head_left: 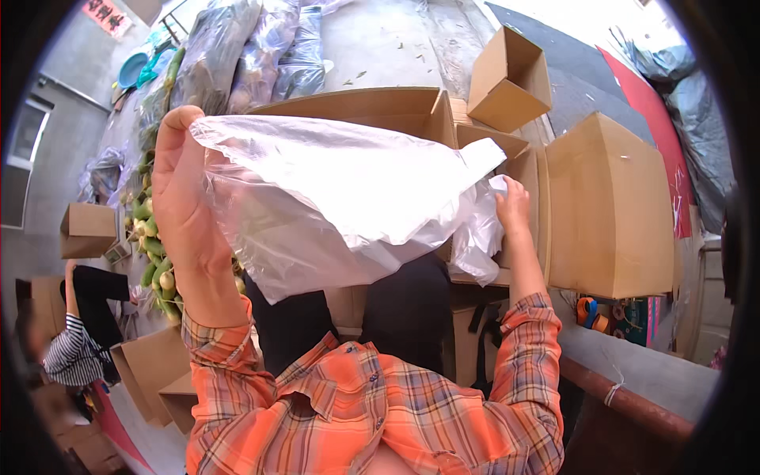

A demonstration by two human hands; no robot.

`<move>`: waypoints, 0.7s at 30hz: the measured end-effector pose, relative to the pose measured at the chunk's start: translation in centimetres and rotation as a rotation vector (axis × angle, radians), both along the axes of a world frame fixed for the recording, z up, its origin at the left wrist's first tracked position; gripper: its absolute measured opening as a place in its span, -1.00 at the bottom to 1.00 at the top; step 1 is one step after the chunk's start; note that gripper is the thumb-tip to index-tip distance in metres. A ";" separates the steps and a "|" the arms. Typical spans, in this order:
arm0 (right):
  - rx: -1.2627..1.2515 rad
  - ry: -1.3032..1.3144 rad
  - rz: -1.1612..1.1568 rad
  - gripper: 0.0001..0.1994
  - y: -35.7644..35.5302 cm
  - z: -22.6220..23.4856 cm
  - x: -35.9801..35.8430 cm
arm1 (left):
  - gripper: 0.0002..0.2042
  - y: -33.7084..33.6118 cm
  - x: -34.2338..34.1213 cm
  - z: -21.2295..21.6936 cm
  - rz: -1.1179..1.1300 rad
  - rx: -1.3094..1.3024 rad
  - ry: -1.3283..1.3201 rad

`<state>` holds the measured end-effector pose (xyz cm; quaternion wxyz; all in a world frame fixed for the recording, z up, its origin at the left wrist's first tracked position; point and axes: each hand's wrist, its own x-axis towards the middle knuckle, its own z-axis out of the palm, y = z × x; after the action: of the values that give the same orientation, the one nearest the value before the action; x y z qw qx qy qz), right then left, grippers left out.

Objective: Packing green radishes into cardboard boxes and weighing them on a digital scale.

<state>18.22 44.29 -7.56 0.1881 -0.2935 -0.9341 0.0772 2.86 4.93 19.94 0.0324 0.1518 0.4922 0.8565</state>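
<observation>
- My left hand [184, 207] is raised, its grip pinching one edge of a clear plastic bag [332, 198] between thumb and fingers.
- My right hand [513, 207] has its grip closed on the bag's bunched other end.
- The bag hangs stretched between both hands, over the open cardboard box [380, 107] in front of me.
- More cardboard boxes [609, 206] stand to the right of it.
- Green vegetables [150, 237] lie heaped on the floor beyond my left hand.
- A person in a striped top [71, 352] crouches at far left.
</observation>
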 end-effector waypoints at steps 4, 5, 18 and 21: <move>-0.597 0.402 0.115 -0.79 -5.7 9.4 -1.5 | -0.89 -7.3 0.7 -2.8 0.146 0.032 -0.144; -0.812 0.466 0.121 -0.81 -7.8 12.3 -1.2 | -0.89 -9.0 1.2 -3.8 0.179 0.034 -0.181; -0.430 0.048 1.176 -0.49 -29.7 18.6 -7.3 | -0.93 -25.5 12.0 -14.1 0.309 -0.036 -0.610; -0.155 -0.026 1.314 -0.50 -32.4 16.4 -7.8 | -0.94 -25.9 12.5 -13.4 0.375 -0.040 -0.628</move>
<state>10.44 11.90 8.80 0.0689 0.3236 -0.9128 0.2395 15.36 -20.98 6.55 0.0274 -0.2120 0.4941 0.8427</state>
